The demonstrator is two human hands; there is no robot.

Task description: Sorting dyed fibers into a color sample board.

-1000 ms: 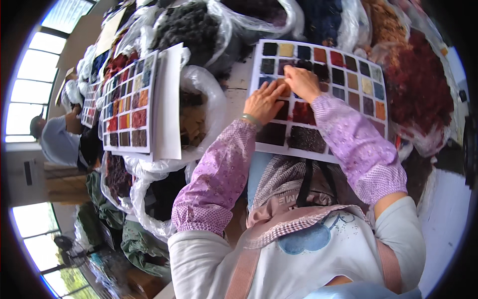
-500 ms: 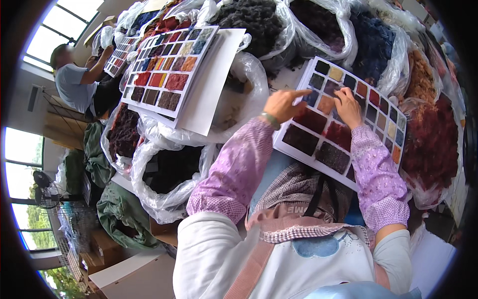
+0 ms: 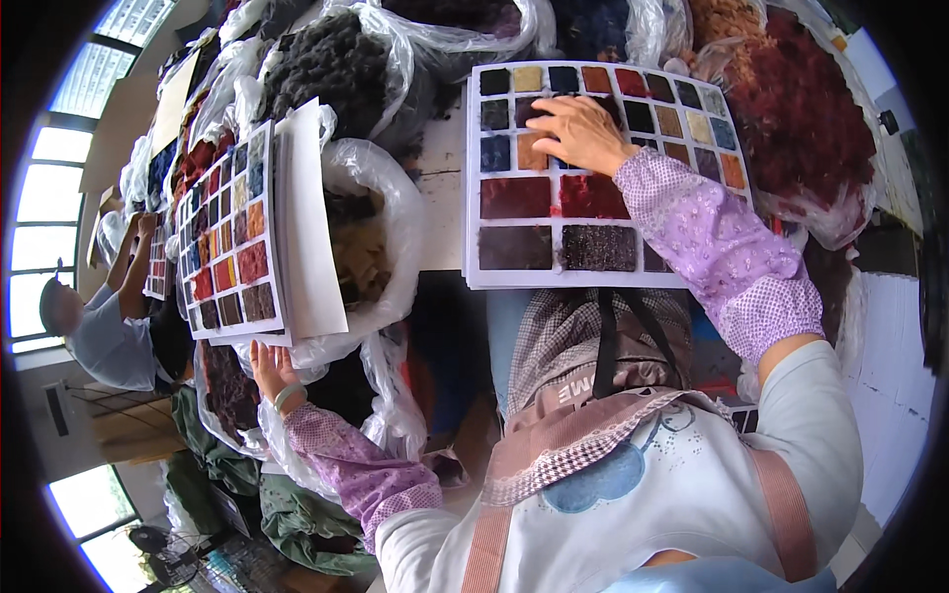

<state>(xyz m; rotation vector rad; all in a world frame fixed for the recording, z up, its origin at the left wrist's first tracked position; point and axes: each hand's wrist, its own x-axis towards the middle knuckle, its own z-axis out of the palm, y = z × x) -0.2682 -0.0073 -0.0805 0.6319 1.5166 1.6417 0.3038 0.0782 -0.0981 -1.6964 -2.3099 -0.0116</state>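
Observation:
A white board of coloured fibre swatches (image 3: 519, 237) rests in front of me, above my lap. My right hand (image 3: 585, 135) lies on its upper middle, palm down with fingers stretched out, covering a few swatches. Off to the left, my left hand (image 3: 274, 373) is at the lower edge of a second swatch board (image 3: 229, 247), fingers apart and pointing up. Whether those fingertips touch the edge, I cannot tell. Beneath that second board, a plain white sheet (image 3: 314, 227) sticks out to its right. Both forearms wear purple patterned sleeves.
Clear plastic bags of loose fibre surround the boards: dark grey (image 3: 331, 74) behind, deep red (image 3: 806, 119) at right. An open bag (image 3: 390, 237) stands between the boards. At far left another person (image 3: 109, 326) holds a swatch board. A green cloth (image 3: 306, 519) lies lower left.
My left hand has gone from the near swatch board to the left board's lower edge. My right hand stays on the near board, now flatter. The view has swung left.

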